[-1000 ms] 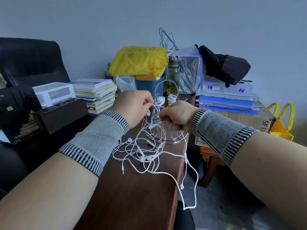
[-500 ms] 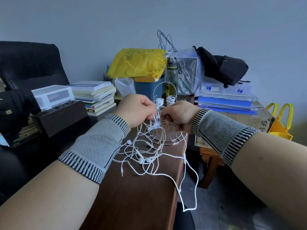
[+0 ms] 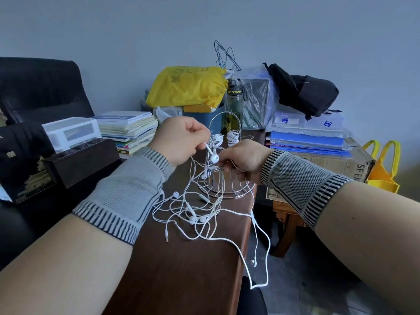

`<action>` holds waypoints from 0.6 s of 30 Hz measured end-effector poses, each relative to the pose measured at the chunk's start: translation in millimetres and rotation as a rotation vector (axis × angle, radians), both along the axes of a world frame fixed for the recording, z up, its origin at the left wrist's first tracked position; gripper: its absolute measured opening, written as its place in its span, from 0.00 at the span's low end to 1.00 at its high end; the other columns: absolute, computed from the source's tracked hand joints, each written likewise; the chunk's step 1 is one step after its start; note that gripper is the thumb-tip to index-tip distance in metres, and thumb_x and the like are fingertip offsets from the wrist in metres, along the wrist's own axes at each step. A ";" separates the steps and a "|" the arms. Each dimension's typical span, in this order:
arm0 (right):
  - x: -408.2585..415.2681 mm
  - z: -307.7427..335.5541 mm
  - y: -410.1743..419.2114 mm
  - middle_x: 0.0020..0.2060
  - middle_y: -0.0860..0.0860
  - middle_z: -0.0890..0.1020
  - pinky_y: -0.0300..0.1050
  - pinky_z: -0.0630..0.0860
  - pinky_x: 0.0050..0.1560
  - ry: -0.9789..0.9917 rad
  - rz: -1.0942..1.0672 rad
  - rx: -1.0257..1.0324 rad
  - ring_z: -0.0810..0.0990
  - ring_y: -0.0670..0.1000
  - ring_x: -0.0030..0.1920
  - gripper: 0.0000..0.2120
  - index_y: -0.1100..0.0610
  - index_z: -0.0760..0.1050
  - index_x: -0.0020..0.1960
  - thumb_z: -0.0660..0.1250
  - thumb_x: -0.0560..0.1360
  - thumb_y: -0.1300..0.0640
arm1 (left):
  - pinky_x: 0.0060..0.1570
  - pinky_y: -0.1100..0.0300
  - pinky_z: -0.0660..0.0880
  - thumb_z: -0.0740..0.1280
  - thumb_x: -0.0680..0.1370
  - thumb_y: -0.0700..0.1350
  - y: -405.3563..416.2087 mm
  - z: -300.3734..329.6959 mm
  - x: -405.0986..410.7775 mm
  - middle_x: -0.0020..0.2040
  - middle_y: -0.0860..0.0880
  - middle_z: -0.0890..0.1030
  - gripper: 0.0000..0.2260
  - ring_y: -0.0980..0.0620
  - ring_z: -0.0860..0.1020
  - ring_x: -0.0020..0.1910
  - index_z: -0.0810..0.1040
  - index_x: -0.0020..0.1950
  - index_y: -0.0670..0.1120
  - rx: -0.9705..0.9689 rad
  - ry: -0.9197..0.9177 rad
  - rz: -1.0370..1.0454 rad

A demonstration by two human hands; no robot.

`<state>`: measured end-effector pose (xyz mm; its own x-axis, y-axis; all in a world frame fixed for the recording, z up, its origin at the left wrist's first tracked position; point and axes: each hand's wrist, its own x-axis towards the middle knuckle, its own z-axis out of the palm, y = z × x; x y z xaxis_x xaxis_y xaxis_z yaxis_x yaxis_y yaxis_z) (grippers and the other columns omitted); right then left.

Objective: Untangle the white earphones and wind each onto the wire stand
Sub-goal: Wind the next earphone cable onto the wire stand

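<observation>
Since a second ago, the two hands have been raised slightly and drawn a little apart, so that an earbud [image 3: 214,158] now hangs in plain sight between them, lifted clear of the tangle. The left hand [image 3: 181,139] is curled, with its fingertips pinched on the thin white cable just above that earbud. The right hand [image 3: 244,159] is also curled, and a strand of the same cluster is held at its fingertips; exactly which strand cannot be told.

Below and nearer than both hands, the rest of the white earphones [image 3: 195,214] lie as a loose knot on the worktop [image 3: 181,269], with one loop trailing off the edge under the right forearm. Just beyond the hands stands the wire stand [image 3: 223,178], on which two small coils [image 3: 233,137] are already wound.

It is judged that one earphone is being separated out, and that much untangling is left before more winding can be done.
</observation>
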<state>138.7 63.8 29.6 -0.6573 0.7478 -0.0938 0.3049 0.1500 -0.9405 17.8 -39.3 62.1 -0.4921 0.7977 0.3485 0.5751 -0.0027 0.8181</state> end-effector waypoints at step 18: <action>6.1 9.3 0.6 0.23 0.51 0.68 0.37 0.57 0.25 0.056 0.048 -0.008 0.60 0.48 0.23 0.11 0.59 0.76 0.33 0.66 0.74 0.59 | 0.34 0.62 0.77 0.64 0.78 0.34 8.1 -32.1 -6.9 0.54 0.51 0.81 0.16 0.57 0.81 0.33 0.76 0.63 0.46 -0.367 0.110 -0.146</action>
<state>144.8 64.4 38.9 -0.6968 0.7146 -0.0613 0.2443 0.1561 -0.9570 10.9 -31.2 30.0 -0.3404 0.9375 0.0717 0.6743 0.1902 0.7135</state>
